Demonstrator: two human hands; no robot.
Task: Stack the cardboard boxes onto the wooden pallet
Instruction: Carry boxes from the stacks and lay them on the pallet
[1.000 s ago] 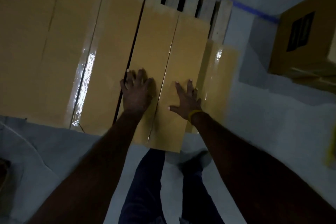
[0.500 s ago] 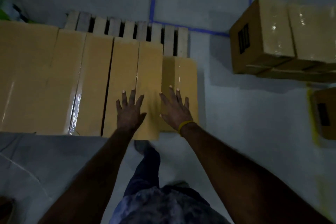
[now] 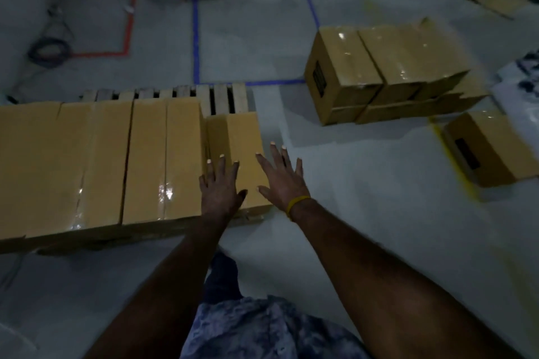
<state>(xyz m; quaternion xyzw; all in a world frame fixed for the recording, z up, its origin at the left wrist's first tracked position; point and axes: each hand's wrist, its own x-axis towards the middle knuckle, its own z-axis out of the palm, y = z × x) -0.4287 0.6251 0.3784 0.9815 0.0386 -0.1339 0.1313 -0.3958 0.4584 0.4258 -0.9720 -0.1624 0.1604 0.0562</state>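
From my feed, a row of smooth tan cardboard boxes (image 3: pixel 96 160) fills the left and centre of the frame, their long rectangular tops sealed with glossy clear tape that catches glints of light. They sit on a wooden pallet (image 3: pixel 221 97) whose pale, rough slats with dark gaps show just above the row at upper centre. At the row's right end stands a lower box (image 3: pixel 242 137), its top below its neighbours' tops, flat and matte.

My left hand (image 3: pixel 221 186) is stretched out with fingers straight and slightly spread, palm down over the near part of that lower box; I cannot tell whether it touches the cardboard or hovers just above it. My right hand (image 3: pixel 281 181) is likewise flat and spread, holding nothing, over the box's right edge with its fingers reaching past onto the floor side. A thin yellow band (image 3: pixel 297 202) circles the right wrist.

In the upper right of the frame a cluster of more boxes (image 3: pixel 382 64) rests on flattened cardboard on the grey floor (image 3: pixel 364 183), one face bearing a dark printed rectangle. Another single box (image 3: pixel 490 154) lies at the right edge, tilted in the frame. Blue tape lines (image 3: pixel 196 38) and a red tape line (image 3: pixel 128 23) run across the smooth floor in the upper part of the frame. A dark coiled cable (image 3: pixel 48 51) lies at upper left.
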